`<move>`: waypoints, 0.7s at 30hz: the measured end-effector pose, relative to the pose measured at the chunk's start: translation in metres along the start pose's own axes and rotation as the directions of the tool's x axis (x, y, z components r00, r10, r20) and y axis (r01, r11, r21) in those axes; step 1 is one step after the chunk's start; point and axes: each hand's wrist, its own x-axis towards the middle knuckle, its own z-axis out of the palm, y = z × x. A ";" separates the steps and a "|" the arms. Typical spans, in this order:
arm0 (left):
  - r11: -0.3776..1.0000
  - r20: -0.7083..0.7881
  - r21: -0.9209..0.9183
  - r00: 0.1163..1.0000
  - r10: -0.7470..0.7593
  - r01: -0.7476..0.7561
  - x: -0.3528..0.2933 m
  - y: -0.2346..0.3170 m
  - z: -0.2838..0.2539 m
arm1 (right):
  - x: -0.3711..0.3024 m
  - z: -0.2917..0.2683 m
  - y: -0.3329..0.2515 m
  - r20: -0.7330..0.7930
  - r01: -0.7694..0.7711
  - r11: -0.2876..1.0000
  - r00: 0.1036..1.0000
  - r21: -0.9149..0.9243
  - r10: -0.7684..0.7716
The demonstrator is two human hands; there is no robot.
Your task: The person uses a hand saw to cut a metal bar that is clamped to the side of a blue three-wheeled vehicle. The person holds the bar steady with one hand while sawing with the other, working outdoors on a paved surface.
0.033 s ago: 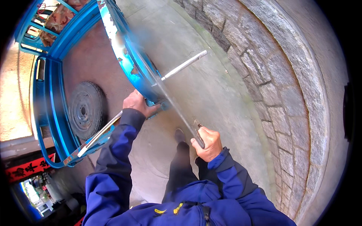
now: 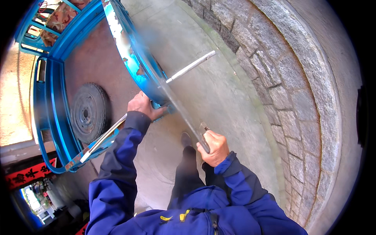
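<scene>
Nothing has shifted between the two pictures (they share the same instant): both hands sit where they were and the blue panel [image 2: 131, 58] has not moved, so the work stands at the same point.

The left hand [image 2: 144, 106] reaches up toward 11 o'clock from the blue sleeve, arm nearly straight. Its fingers are curled tight over the lower edge of the panel, the chipped, rusty side wall of a blue cart [image 2: 53, 105].

The right hand [image 2: 213, 149] is lower, near the picture's centre, with the elbow bent close to the body. Its fingers are closed in a fist round the handle end of a long thin tool [image 2: 188, 117]. The tool runs from the fist toward 11 o'clock and meets the panel just beside the left hand. Its shaft is smeared by motion blur, so I cannot tell what kind of tool it is.

A pale metal rod [image 2: 192, 65] sticks out from the panel toward 2 o'clock. A second rod [image 2: 102, 139] lies along the cart's rim at 8 o'clock of the left hand. A spare tyre [image 2: 88, 113] lies flat in the cart bed at 9 o'clock. A dark shoe [image 2: 186, 139] stands on the concrete pavement [image 2: 219, 90], and a curved stone wall [image 2: 282, 78] fills the side at 3 o'clock.
</scene>
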 end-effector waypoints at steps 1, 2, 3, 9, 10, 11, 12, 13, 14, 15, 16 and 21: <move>0.999 0.041 0.007 0.998 -0.038 0.038 0.000 -0.002 0.002 | 0.000 0.007 0.001 -0.006 0.019 1.000 1.000 -0.019 -0.019; 1.000 0.027 -0.005 0.999 -0.024 0.024 -0.003 0.000 0.003 | 0.001 0.011 0.001 -0.013 0.038 0.999 0.999 -0.038 -0.039; 1.000 0.007 -0.009 1.000 -0.007 0.007 -0.005 0.003 0.001 | 0.002 0.012 0.000 -0.020 0.039 0.999 0.999 -0.035 -0.039; 0.995 0.028 -0.090 0.999 0.039 -0.036 0.000 -0.013 -0.004 | 0.011 0.007 -0.004 -0.029 0.028 1.000 0.999 -0.005 -0.028; 0.989 0.070 -0.146 0.997 0.039 -0.029 0.002 -0.013 -0.007 | 0.011 0.006 -0.004 -0.022 0.021 1.000 1.000 -0.011 -0.021; 0.980 0.113 -0.200 0.993 0.042 -0.018 0.004 -0.011 -0.011 | 0.010 0.004 -0.005 -0.015 0.014 1.000 1.000 -0.018 -0.014; 0.989 0.160 -0.148 0.987 0.011 0.013 0.006 -0.010 -0.014 | 0.010 0.003 -0.006 -0.008 0.007 1.000 1.000 -0.025 -0.007; 0.995 0.205 -0.095 0.979 -0.022 0.042 0.008 -0.009 -0.017 | 0.008 0.001 -0.006 -0.003 0.016 0.998 1.000 -0.053 -0.016; 0.997 0.247 -0.040 0.967 -0.057 0.068 0.010 -0.006 -0.020 | 0.006 -0.002 -0.006 0.002 0.024 0.996 1.000 -0.082 -0.024; 0.996 0.269 0.023 0.959 -0.087 0.084 0.010 0.001 -0.026 | 0.003 -0.003 -0.007 0.008 0.033 0.994 0.999 -0.106 -0.033; 0.998 0.256 0.022 0.964 -0.070 0.067 0.010 -0.001 -0.024 | 0.001 -0.002 -0.006 0.016 0.032 0.993 0.999 -0.110 -0.031; 0.998 0.026 0.013 0.998 0.053 -0.054 -0.003 -0.017 0.002 | -0.001 0.000 -0.005 0.024 0.045 0.992 0.999 -0.120 -0.042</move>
